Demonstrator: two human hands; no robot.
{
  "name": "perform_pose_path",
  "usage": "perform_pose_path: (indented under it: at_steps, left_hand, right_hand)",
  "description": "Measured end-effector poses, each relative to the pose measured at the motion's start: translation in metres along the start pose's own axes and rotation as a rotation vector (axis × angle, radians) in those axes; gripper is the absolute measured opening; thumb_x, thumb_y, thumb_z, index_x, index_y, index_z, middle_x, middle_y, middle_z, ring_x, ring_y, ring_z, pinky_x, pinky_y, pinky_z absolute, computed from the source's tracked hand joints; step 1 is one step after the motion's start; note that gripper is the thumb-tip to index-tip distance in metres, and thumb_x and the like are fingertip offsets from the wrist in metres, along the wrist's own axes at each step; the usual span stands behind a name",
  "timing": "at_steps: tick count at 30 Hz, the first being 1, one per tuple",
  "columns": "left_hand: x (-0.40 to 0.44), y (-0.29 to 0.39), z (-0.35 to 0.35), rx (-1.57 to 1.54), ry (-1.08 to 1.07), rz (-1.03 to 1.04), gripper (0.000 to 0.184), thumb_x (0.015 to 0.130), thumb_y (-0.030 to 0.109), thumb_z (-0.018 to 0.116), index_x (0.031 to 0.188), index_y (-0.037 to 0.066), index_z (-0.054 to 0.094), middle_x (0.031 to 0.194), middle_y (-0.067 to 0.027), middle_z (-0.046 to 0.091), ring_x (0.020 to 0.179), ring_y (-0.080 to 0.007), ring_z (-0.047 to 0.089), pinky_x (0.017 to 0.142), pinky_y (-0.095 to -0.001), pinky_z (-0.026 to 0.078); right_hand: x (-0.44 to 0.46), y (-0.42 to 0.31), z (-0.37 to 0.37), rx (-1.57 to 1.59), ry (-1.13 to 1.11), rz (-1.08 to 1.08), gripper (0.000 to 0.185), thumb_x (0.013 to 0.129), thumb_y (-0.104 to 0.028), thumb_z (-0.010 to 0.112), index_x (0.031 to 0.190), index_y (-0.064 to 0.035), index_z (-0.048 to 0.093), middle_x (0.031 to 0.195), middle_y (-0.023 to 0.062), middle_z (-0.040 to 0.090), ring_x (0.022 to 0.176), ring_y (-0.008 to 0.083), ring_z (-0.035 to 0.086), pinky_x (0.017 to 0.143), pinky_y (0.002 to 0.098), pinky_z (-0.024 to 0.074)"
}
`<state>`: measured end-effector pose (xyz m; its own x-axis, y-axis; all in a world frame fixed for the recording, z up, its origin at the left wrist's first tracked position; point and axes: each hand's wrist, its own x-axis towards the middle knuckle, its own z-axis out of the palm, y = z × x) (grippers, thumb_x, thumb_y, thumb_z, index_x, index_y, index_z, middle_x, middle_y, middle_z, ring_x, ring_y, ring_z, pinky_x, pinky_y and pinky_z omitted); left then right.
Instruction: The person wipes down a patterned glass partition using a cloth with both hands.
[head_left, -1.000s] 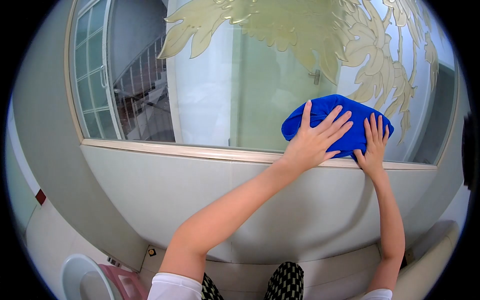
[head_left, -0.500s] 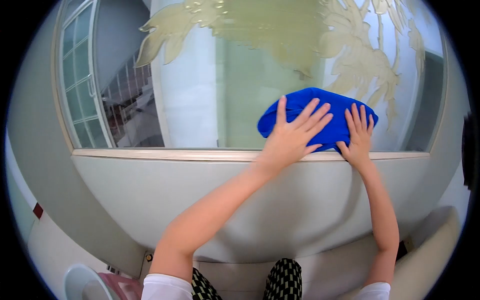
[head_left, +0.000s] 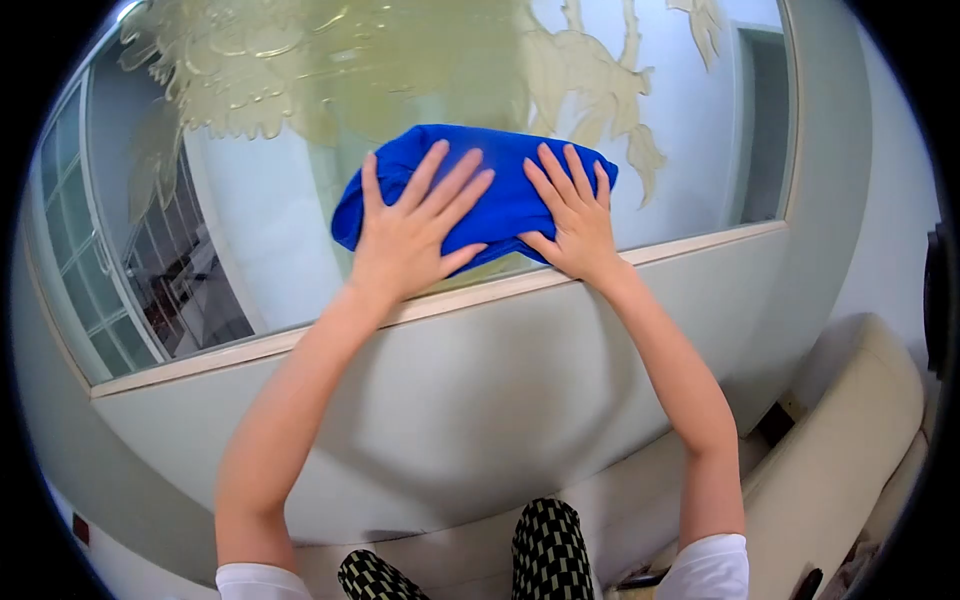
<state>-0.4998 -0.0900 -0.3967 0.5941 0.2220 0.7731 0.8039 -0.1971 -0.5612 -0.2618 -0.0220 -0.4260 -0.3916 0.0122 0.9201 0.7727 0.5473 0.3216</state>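
A blue cloth (head_left: 500,190) lies spread against the lower part of a glass panel (head_left: 310,230) that carries a raised flower pattern. My left hand (head_left: 415,225) presses flat on the cloth's left half, fingers spread. On its right half rests my right hand (head_left: 575,215), fingers also stretched out and a little apart. Both palms are near the pale wooden sill (head_left: 480,295) below the glass. The cloth's lower edge is partly hidden behind my hands.
Beneath the sill is a light wall (head_left: 480,400). A beige sofa (head_left: 840,430) stands at the right. A white-framed door (head_left: 85,230) and stair railings show behind the glass at left. My patterned trouser legs (head_left: 550,550) are at the bottom.
The camera view has turned and tilted to the right. Both hands are still flat on the blue cloth, which now appears further left and higher in view. More of the sofa shows.
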Motion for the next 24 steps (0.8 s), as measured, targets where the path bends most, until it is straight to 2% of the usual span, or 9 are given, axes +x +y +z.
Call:
perform_pose_path:
  at_steps: [12,24]
  left_hand:
    - [0.036,-0.011,0.001,0.096,0.021,0.093,0.077,0.075,0.052,0.066,0.144,0.026,0.042,0.152,0.0030,0.035,0.141,-0.0245,0.028,0.108,-0.0666,0.013]
    - [0.069,-0.020,0.002,0.143,0.095,0.148,0.071,0.081,0.053,0.062,0.144,0.027,0.042,0.152,0.0032,0.035,0.141,-0.0242,0.030,0.108,-0.0652,0.015]
  right_hand:
    - [0.011,0.026,0.006,-0.021,0.116,-0.005,0.074,0.079,-0.056,0.063,0.142,-0.0219,0.045,0.151,0.0023,0.038,0.138,0.0291,0.034,0.111,0.0554,0.0182]
    - [0.032,0.054,-0.001,-0.084,0.166,-0.041,0.073,0.081,-0.056,0.061,0.144,-0.0245,0.042,0.151,0.0007,0.037,0.138,0.0272,0.034,0.111,0.0539,0.0189]
